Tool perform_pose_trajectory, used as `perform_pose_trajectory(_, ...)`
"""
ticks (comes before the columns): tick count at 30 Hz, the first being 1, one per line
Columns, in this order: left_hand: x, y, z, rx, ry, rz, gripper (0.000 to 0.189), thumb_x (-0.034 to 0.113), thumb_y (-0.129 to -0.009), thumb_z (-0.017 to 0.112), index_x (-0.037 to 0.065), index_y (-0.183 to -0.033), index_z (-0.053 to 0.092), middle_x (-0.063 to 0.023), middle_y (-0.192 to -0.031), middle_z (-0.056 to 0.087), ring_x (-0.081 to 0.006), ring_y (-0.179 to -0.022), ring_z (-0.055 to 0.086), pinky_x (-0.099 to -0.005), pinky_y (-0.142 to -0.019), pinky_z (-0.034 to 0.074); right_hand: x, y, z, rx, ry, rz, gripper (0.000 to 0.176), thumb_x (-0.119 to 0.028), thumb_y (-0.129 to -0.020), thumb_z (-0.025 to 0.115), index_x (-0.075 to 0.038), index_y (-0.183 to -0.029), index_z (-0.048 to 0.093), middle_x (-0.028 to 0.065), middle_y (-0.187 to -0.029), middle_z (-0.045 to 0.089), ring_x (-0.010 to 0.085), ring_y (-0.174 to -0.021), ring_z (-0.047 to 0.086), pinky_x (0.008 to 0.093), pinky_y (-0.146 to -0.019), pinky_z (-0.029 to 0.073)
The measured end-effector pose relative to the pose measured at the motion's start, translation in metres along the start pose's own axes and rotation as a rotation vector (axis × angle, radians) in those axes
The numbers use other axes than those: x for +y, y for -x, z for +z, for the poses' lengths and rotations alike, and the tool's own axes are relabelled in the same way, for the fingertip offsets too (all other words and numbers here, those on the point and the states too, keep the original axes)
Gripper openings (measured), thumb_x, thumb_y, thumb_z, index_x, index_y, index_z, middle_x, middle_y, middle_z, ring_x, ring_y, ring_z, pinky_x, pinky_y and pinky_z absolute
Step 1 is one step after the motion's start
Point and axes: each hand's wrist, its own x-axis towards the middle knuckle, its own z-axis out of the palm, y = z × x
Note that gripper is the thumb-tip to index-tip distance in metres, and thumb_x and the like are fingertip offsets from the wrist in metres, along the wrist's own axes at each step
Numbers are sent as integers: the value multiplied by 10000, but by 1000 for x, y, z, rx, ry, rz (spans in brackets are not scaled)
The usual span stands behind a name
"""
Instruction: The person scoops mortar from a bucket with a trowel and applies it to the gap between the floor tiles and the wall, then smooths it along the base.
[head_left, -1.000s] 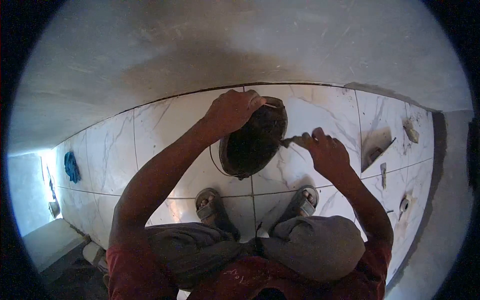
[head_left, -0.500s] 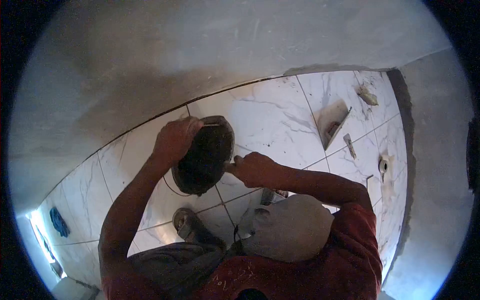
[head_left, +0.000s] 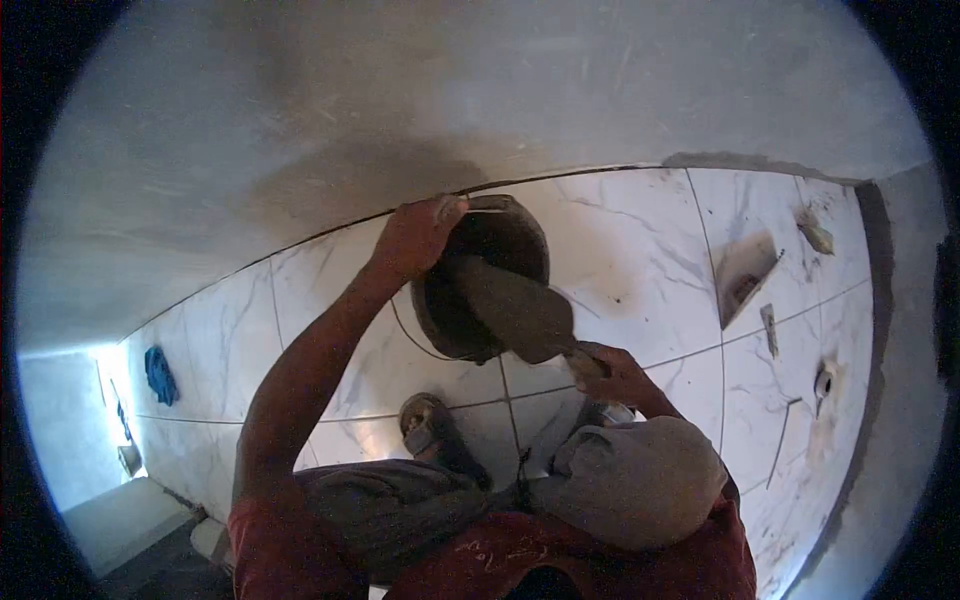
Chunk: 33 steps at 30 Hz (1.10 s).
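A dark bucket (head_left: 438, 325) is tipped over the marble-look tile floor, its mouth facing me. My left hand (head_left: 420, 240) is closed on its upper rim, by the pale handle piece. In my right hand (head_left: 618, 378) is the handle of a trowel (head_left: 530, 318). The trowel's broad grey blade lies across the bucket's mouth, its far end inside and its near end past the rim. The blade looks coated in grey mix. How much the bucket holds is too dark to tell.
Rightward on the tiles (head_left: 640, 260) lie an angular pale piece (head_left: 740, 290), a small flat tool (head_left: 769, 332), a crumpled yellowish thing (head_left: 815, 232) and a thin rod (head_left: 782, 445). A round fitting (head_left: 824, 380) is near the right wall. Blue cloth (head_left: 160, 375) lies left. My sandaled foot (head_left: 425, 420) stands below the bucket.
My right hand has drawn the trowel partly out of the bucket, so its blade now shows. The view has shifted, and bucket and floor items appear further right.
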Motion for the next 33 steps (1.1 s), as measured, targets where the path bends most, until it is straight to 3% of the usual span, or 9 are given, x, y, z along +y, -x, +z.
perform_pose_trajectory(2,3,1,-3,12,3,49,474,411,-935,359,-12,-916,571,-223,-835,593,-389,-796,580,-434,-734,444,7,5,1,119,-87,-36,577,-210,-748,683,-92,-1266,458,55,-939,606,110,-749,564,267,-679,478)
perform_pose_trajectory(6,12,-2,-8,-25,84,-77,483,421,-935,352,-11,-902,566,-227,-815,583,-395,-787,573,-440,-725,441,0,16,0,126,-228,63,578,-229,-753,672,-61,-1260,453,34,-947,596,103,-767,546,255,-689,459)
perform_pose_trajectory(8,0,-5,0,-50,11,-10,488,430,-932,351,-12,-911,558,-227,-832,584,-399,-799,571,-443,-726,439,6,17,3,188,-196,-66,546,-235,-771,648,-48,-1249,461,32,-943,580,108,-787,539,270,-693,455)
perform_pose_trajectory(16,-21,-1,10,133,56,104,401,365,-922,415,-16,-934,538,-228,-882,576,-422,-806,560,-464,-744,431,14,20,14,384,-500,-51,568,-143,-819,604,-55,-1307,329,55,-920,510,149,-715,528,292,-619,452)
perform_pose_trajectory(18,-29,-1,11,178,15,196,390,355,-919,426,-16,-952,542,-231,-899,576,-429,-810,559,-466,-752,430,9,7,6,554,-502,-61,476,-217,-880,556,-70,-1262,314,53,-798,505,130,-616,527,274,-529,465)
perform_pose_trajectory(20,-23,0,8,-5,-209,134,415,372,-923,407,-9,-1001,550,-238,-922,583,-432,-825,563,-462,-758,432,23,-15,-11,607,-648,-171,444,-232,-902,525,-70,-1236,283,68,-779,490,141,-551,528,283,-452,457)
perform_pose_trajectory(22,-7,0,2,-17,-99,79,428,381,-925,396,-11,-998,551,-238,-912,586,-430,-821,566,-460,-752,434,25,-38,-36,758,-602,-91,489,-193,-885,543,-74,-1273,269,75,-799,506,156,-499,516,294,-412,445)
perform_pose_trajectory(26,-7,0,7,23,18,92,462,401,-931,364,-16,-986,555,-240,-880,592,-421,-825,567,-450,-748,435,37,-87,-77,864,-719,-270,545,-138,-855,565,-79,-1305,264,80,-820,520,164,-467,506,297,-384,430)
perform_pose_trajectory(33,-12,0,16,24,-20,94,433,369,-925,405,-30,-986,561,-237,-883,595,-414,-871,562,-440,-795,421,5,-116,-117,1004,-924,-89,487,-204,-820,596,-67,-1237,386,74,-840,544,178,-523,524,339,-414,442)
